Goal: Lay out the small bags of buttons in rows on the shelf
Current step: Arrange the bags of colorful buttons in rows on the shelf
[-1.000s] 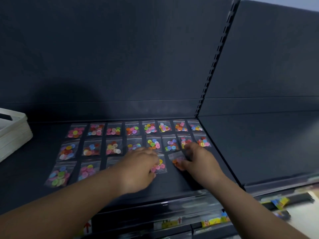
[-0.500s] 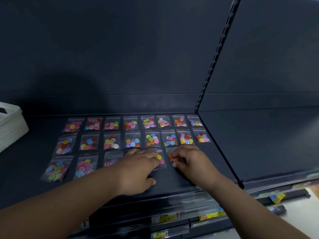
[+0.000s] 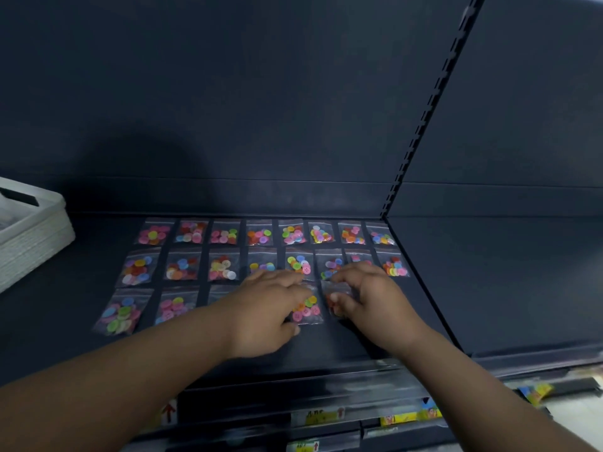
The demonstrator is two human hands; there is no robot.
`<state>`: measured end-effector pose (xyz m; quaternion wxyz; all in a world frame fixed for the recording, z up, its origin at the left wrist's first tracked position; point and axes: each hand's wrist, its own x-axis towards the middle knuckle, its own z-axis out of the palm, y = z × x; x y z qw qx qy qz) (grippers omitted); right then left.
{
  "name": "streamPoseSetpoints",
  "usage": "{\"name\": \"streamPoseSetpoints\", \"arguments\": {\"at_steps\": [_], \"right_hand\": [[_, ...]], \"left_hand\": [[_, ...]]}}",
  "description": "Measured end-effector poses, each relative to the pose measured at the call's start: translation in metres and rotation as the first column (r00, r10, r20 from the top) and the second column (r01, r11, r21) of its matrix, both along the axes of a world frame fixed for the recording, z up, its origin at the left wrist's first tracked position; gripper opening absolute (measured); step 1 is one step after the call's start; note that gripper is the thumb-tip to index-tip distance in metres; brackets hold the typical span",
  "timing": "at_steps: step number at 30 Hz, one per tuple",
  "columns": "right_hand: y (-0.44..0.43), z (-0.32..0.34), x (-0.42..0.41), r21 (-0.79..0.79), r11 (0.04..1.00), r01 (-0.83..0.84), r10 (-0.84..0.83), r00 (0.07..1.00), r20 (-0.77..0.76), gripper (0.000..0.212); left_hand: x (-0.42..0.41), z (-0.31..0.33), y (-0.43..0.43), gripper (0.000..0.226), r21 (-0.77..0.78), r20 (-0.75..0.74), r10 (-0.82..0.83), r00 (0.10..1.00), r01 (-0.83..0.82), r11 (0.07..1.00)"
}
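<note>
Pinching a button bag [image 3: 335, 290] in the front row of the shelf [image 3: 326, 344], right hand [image 3: 375, 305] curls fingers round it, left hand [image 3: 264, 308] rests flat-fingered on the neighbouring bag [image 3: 308, 309], shelf-edge labels [image 3: 321, 415] too blurred to read.

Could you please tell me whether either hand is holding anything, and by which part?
The right hand pinches a small bag of buttons by its right edge; the left hand lies flat on neighbouring bags, gripping nothing.

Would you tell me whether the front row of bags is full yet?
Not full: the front row ends at the bag the right hand pinches; bare shelf lies beyond it.
</note>
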<state>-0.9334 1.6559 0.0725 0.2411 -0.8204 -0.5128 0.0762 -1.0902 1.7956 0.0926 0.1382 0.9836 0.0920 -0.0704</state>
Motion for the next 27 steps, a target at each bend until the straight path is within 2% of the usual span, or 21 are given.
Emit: {"name": "streamPoseSetpoints", "arguments": {"at_steps": [4, 8, 13, 18, 27], "right_hand": [[0.018, 0.021, -0.009, 0.005, 0.997, -0.072, 0.07, 0.977, 0.201, 0.034], [0.048, 0.04, -0.024, -0.052, 0.988, -0.148, 0.157, 0.929, 0.336, 0.051], [0.094, 0.064, -0.049, -0.151, 0.949, -0.278, 0.314, 0.881, 0.353, 0.06], [0.147, 0.081, -0.095, -0.128, 0.896, -0.426, 0.441, 0.814, 0.377, 0.06], [0.255, 0.099, -0.226, -0.102, 0.802, -0.589, 0.581, 0.73, 0.361, 0.059]], "left_hand": [[-0.007, 0.018, 0.017, 0.069, 0.072, 0.082, 0.099, 0.992, -0.105, 0.992], [-0.024, 0.035, 0.04, 0.074, 0.211, 0.144, 0.221, 0.964, -0.248, 0.945], [-0.07, 0.057, 0.067, 0.078, 0.279, 0.216, 0.394, 0.893, -0.443, 0.852], [-0.141, 0.073, 0.099, 0.096, 0.339, 0.261, 0.511, 0.819, -0.573, 0.746], [-0.293, 0.094, 0.179, 0.096, 0.29, 0.366, 0.63, 0.685, -0.727, 0.622]]}}
